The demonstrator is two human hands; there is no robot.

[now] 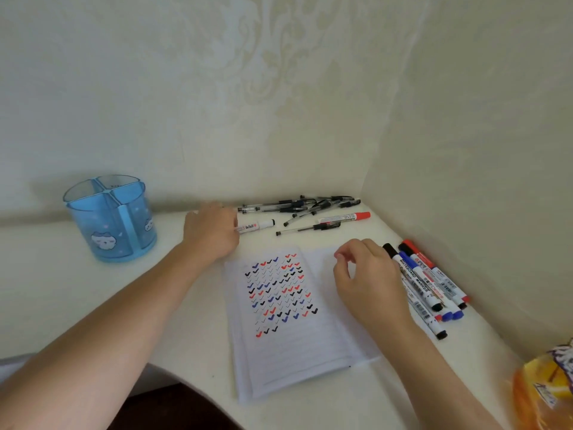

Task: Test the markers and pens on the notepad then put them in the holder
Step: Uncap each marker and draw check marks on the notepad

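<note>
Beyond far edge of notepad (pixel 288 346), left hand (pixel 210 232) at black-capped marker (pixel 259 225).

The white tabletop (pixel 93 305) before me carries the blue holder (pixel 111 218) at far left and my open notepad (pixel 288 346) in the middle. A heap of pens (pixel 304 206) lies along the far edge. Just nearer lie a black-capped marker (pixel 257 226) and a red-capped marker (pixel 344 217). A row of markers (pixel 428 283) lies at right, an orange packet (pixel 542 392) at near right.
</note>
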